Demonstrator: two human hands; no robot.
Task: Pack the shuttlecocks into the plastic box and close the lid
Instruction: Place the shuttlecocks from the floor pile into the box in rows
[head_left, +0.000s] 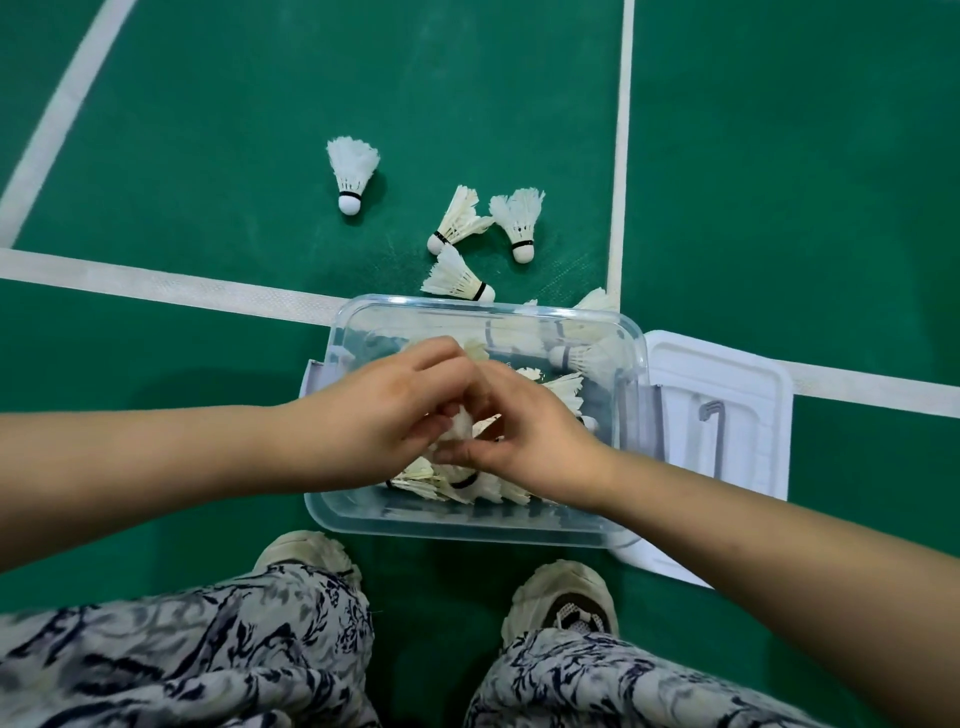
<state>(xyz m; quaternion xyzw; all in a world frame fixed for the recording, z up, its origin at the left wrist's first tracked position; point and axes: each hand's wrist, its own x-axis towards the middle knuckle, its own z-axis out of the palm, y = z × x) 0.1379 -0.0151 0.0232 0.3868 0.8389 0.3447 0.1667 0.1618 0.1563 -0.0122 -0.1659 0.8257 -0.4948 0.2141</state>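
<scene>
A clear plastic box (332, 506) stands on the green court floor in front of my feet, with several white shuttlecocks (563, 387) inside. Both hands are over the box and meet in its middle. My left hand (384, 415) and my right hand (530, 441) both have curled fingers round a white shuttlecock (460, 423) held between them. Several more shuttlecocks lie on the floor beyond the box: one apart at the far left (352, 174), a pair (511, 218) and one by the box's far rim (457, 278). The white lid (748, 410) lies flat to the right of the box.
White court lines (156, 286) cross the green floor, one passing under the box. My two shoes (563, 605) and patterned trousers (182, 660) fill the near edge of the view, right behind the box.
</scene>
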